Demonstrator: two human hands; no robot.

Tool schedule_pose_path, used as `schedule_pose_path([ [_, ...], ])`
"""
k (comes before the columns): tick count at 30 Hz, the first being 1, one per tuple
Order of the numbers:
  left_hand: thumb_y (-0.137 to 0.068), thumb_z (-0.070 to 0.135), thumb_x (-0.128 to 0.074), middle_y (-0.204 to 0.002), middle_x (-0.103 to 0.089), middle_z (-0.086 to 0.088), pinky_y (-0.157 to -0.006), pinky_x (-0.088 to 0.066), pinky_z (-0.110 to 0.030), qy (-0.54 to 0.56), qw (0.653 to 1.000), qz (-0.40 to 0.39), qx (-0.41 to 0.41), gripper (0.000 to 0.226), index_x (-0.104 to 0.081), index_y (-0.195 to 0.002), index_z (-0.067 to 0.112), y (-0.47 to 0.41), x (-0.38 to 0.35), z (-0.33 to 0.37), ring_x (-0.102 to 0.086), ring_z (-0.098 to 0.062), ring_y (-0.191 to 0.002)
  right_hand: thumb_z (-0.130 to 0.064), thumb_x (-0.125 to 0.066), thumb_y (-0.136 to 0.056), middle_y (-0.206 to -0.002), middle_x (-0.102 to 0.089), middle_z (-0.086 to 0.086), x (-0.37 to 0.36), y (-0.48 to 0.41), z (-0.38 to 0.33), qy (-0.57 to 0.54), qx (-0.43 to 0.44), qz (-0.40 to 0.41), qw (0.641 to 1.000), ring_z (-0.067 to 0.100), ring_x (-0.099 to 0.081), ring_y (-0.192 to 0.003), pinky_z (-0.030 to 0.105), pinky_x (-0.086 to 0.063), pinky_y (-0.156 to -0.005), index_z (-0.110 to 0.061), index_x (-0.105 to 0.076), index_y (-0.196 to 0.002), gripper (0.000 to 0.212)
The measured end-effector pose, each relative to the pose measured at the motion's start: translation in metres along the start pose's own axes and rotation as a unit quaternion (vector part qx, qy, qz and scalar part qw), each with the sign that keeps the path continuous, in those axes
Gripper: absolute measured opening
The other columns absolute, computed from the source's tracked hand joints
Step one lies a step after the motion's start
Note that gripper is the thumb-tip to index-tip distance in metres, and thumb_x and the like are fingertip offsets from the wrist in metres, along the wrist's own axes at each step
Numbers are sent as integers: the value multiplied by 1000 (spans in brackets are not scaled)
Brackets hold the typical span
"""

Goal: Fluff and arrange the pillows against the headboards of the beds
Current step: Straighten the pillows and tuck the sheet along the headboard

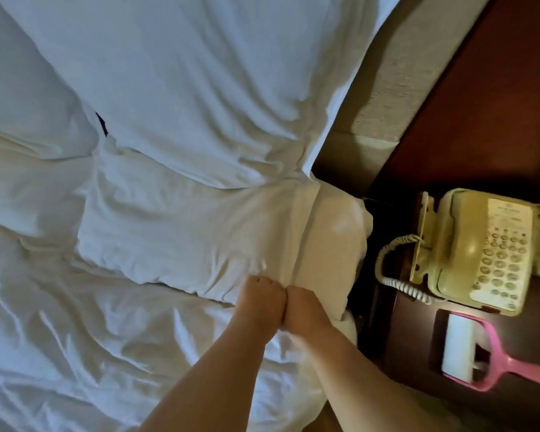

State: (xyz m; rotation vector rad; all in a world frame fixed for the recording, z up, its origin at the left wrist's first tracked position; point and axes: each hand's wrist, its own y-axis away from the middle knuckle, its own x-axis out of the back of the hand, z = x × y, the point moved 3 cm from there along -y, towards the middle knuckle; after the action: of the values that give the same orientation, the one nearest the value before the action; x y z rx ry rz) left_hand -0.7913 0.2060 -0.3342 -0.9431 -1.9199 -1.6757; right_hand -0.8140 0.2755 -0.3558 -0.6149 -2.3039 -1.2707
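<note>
A small white pillow [181,232] lies across the rumpled white bed sheet [60,338], its open end toward the bed's right edge. Behind it a large white pillow [194,88] leans toward the beige headboard [396,73]. A third white pillow [22,98] sits at the far left. My left hand [259,304] and my right hand [303,307] are side by side, knuckles touching, both pinching the small pillow's near right corner at its case flap. The fingertips are buried in the fabric.
A dark wooden nightstand [402,338] stands close to the bed's right side. On it sit a cream corded telephone [477,247] and a pink-handled lint roller [480,360]. Dark wood wall panelling [496,88] rises beyond the headboard.
</note>
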Motion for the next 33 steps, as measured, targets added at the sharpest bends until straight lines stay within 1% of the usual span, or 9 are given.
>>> schedule_pose_path([
  [4, -91, 15, -52, -115, -62, -3, -86, -41, -33, -3, 1000, -23, 5, 28, -56, -118, 15, 20, 37, -13, -59, -23, -105, -13, -49, -92, -111, -68, 4, 29, 21, -19, -3, -11, 3, 1000, 21, -64, -102, 26, -46, -79, -14, -64, -108, 22],
  [10, -91, 16, -46, -112, -61, -4, -81, -43, -32, 51, 989, 105, 94, 24, -55, -113, 13, 63, 144, -99, -58, -22, -102, -7, -45, -90, -101, -63, 5, 146, 35, -123, 30, 93, 135, 986, 21, -62, -91, 26, -42, -68, -13, -56, -95, 13],
  [15, -90, 12, -45, -103, -63, -2, -73, -42, -30, 97, 951, 218, 198, 22, -56, -108, 16, 121, 208, -209, -62, -21, -93, -10, -41, -87, -98, -61, 4, 219, 49, -254, 61, 191, 197, 960, 21, -58, -85, 28, -39, -66, -18, -48, -85, 11],
  [20, -93, 19, -42, -105, -61, -2, -72, -39, -31, 137, 910, 279, 273, 19, -54, -108, 17, 167, 232, -308, -61, -24, -98, -18, -44, -95, -119, -56, 6, 266, 59, -354, 102, 269, 290, 913, 25, -54, -109, 34, -44, -87, -13, -53, -117, 24],
  [22, -92, 17, -42, -108, -61, -3, -76, -43, -33, 164, 891, 295, 305, 22, -52, -111, 18, 175, 238, -346, -61, -25, -102, -20, -43, -95, -119, -55, 5, 284, 51, -382, 137, 283, 344, 885, 24, -51, -110, 33, -43, -88, -13, -52, -115, 23],
  [26, -90, 12, -41, -104, -60, -4, -71, -43, -34, 218, 855, 331, 335, 38, -40, -126, 23, 165, 246, -411, -62, -28, -94, -29, -49, -92, -120, -52, 4, 309, 17, -402, 195, 210, 444, 849, 25, -48, -113, 35, -40, -89, -14, -49, -118, 30],
  [30, -95, 16, -40, -102, -62, -4, -69, -44, -32, 263, 847, 342, 311, 69, -5, -150, 40, 115, 271, -447, -62, -24, -89, -42, -56, -89, -95, -64, 7, 311, -15, -385, 240, 122, 463, 845, 28, -61, -88, 41, -46, -76, -13, -60, -101, 31],
  [31, -96, 18, -40, -101, -63, -4, -68, -44, -32, 279, 847, 340, 299, 68, -5, -150, 40, 103, 278, -453, -62, -23, -87, -39, -55, -91, -91, -65, 5, 310, -24, -383, 285, 128, 445, 839, 26, -62, -84, 41, -48, -72, -16, -62, -98, 25],
  [33, -97, 19, -41, -105, -64, -5, -70, -43, -34, 291, 852, 337, 276, 48, -27, -142, 29, 87, 290, -464, -62, -25, -93, -26, -66, -87, -68, -61, 4, 314, -36, -382, 301, 188, 459, 815, 25, -61, -61, 37, -49, -51, -15, -62, -76, 16],
])
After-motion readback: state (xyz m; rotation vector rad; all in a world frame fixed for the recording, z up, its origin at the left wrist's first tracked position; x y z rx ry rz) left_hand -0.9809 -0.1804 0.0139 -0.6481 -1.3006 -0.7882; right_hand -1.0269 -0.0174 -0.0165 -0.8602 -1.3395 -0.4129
